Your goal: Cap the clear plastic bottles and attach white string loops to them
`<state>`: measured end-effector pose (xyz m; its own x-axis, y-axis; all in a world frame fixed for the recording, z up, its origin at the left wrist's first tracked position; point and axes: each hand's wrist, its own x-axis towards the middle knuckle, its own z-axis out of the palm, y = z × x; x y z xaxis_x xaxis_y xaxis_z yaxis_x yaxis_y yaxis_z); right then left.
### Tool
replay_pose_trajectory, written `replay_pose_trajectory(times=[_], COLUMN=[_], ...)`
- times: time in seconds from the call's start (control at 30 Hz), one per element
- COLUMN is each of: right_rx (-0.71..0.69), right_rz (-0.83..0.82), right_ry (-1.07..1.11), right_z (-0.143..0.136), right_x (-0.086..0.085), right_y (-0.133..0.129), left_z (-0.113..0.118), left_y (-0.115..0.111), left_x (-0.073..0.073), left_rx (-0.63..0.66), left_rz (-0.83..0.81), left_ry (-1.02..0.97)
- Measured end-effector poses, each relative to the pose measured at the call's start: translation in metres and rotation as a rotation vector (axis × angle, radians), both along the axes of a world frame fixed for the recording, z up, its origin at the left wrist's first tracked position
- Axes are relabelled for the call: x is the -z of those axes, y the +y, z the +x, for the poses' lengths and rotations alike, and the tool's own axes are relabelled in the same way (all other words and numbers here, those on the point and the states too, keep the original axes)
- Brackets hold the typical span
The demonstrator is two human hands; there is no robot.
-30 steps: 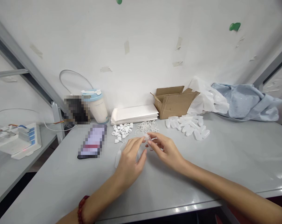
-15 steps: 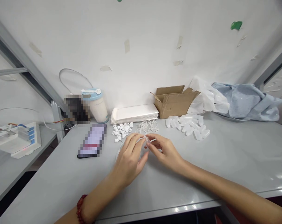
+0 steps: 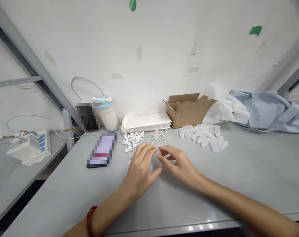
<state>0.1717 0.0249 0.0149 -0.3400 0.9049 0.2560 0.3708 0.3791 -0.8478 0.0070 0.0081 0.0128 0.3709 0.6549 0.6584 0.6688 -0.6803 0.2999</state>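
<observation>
"Your grip?"
"Your right hand (image 3: 180, 164) pinches the small clear piece (image 3: 159, 153); your left hand (image 3: 141, 168) meets it, can't tell if gripping."
"Where's it?"
"Between your hands, near the white cords (image 3: 160, 135)."

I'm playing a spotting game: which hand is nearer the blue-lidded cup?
Left. The left hand is in front of the cup and to its right; the right hand is farther right, beyond the left hand.

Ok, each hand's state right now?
Left hand: fingertips by a small translucent piece, grip cannot be told.
Right hand: closed on that piece.
</observation>
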Motion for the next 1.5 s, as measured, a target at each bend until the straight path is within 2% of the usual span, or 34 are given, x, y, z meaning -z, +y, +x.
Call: replay_pose_trajectory(times=[0.3, 0.53, 0.7, 0.93, 1.07, 1.17, 1.33, 1.5], right_rx=[-0.003, 0.005, -0.027, 0.034, 0.048, -0.016, -0.147, -0.174], right_rz=[0.019, 0.045, 0.042, 0.214, 0.440, 0.549, 0.593, 0.565], right_ry=[-0.025, -0.066, -0.101, -0.204, -0.363, -0.503, -0.577, -0.594], right_z=[0.000, 0.000, 0.002, 0.011, 0.018, 0.020, 0.018, 0.016], right_x=[0.000, 0.000, -0.001, 0.011, 0.021, 0.023, 0.026, 0.028], right_y=[0.001, 0.002, 0.004, 0.023, 0.036, 0.041, 0.040, 0.039], left_z=[-0.003, -0.003, -0.006, -0.020, -0.022, -0.021, -0.021, -0.023], left_y=[0.003, 0.004, 0.005, 0.006, 0.005, 0.003, 0.002, 0.003], left_x=[-0.001, 0.000, -0.005, -0.014, -0.014, -0.014, -0.016, -0.013], left_rx=[0.018, 0.016, 0.037, 0.098, 0.103, 0.103, 0.120, 0.133], left_rz=[-0.089, -0.086, -0.161, -0.415, -0.461, -0.464, -0.457, -0.428], left_ry=[-0.041, -0.039, -0.008, 0.158, 0.204, 0.216, 0.221, 0.205])
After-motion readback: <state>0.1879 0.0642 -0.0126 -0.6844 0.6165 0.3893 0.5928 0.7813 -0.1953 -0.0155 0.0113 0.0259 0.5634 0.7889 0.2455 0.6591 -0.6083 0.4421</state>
